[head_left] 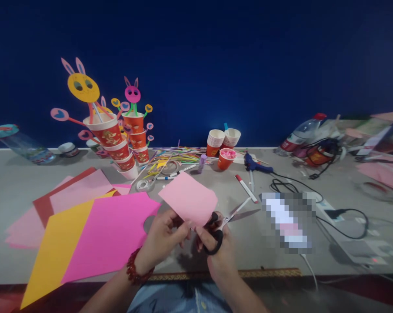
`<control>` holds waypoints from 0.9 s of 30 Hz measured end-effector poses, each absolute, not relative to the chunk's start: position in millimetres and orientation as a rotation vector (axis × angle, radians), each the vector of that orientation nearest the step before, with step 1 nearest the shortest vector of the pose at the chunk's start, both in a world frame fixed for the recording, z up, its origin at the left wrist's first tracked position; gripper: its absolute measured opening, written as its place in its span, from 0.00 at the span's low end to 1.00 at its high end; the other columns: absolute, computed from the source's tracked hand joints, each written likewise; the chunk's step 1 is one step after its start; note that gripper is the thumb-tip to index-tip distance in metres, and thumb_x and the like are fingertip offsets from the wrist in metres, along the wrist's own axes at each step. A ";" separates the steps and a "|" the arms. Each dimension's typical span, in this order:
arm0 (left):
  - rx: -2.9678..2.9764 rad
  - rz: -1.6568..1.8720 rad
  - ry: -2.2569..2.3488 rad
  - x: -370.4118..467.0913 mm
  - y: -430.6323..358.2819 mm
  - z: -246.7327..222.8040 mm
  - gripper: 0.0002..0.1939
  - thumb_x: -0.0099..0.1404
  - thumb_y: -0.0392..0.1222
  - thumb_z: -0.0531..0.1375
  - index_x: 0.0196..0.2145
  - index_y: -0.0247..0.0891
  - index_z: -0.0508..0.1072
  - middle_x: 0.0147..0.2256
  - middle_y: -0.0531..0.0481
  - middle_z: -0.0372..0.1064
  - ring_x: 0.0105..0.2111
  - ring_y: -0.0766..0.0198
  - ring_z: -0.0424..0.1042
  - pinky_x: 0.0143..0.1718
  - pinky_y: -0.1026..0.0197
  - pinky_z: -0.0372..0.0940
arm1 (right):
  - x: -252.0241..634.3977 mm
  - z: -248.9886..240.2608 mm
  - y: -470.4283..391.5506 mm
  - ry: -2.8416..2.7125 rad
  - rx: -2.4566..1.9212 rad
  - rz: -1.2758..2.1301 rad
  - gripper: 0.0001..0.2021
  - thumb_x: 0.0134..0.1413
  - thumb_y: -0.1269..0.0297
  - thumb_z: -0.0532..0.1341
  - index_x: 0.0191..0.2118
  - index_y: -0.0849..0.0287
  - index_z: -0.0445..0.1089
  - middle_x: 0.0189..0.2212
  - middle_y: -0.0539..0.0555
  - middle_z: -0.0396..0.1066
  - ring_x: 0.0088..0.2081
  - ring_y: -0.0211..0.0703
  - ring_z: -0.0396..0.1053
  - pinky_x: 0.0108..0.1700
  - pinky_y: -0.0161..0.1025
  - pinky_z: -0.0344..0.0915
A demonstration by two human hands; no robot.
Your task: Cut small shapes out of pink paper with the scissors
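My left hand (167, 237) pinches the lower edge of a light pink sheet of paper (188, 195), which is raised above the table and tilted. Black-handled scissors (225, 221) are in my right hand (221, 252), their blades pointing away to the upper right. The right thumb and fingertips also meet the paper's bottom edge, close to my left thumb. The blades are clear of the paper. Just left of my left hand lies a magenta sheet (111, 234) with a notch cut from its right side, overlapping a yellow sheet (59, 243).
Paper-cup figures with rabbit heads (107, 134) stand at the back left. Behind the paper lie pencils and straws, a glue stick (202, 163) and a red marker (246, 188). Stacked cups (216, 141), a blue glue gun (257, 164), its cord and a pixelated object (288, 222) are rightward.
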State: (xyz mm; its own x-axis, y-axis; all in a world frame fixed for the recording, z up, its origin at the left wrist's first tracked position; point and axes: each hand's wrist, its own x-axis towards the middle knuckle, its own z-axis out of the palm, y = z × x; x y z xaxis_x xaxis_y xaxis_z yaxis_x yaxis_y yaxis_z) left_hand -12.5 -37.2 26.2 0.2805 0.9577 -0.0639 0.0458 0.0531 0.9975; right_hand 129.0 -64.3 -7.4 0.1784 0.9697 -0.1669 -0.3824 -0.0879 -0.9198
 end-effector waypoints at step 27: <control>1.151 1.196 1.032 -12.3 -33.9 16.3 0.15 0.60 0.50 0.66 0.26 0.38 0.69 0.27 0.52 0.69 0.30 0.64 0.68 0.35 0.64 0.64 | 200.3 -1.2 -94.1 -1.411 -1.251 1.908 0.23 0.41 0.44 0.70 0.27 0.59 0.64 0.22 0.48 0.66 0.23 0.40 0.68 0.27 0.34 0.60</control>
State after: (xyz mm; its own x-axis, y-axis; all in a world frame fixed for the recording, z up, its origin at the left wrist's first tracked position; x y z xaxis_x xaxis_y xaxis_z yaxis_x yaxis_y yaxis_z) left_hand -12.3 -33.9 16.3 0.1017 0.9948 0.0057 -0.1401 0.0087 0.9901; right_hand 200.3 -94.1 -1.2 -0.4843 0.7803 -0.3957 0.1499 -0.3716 -0.9162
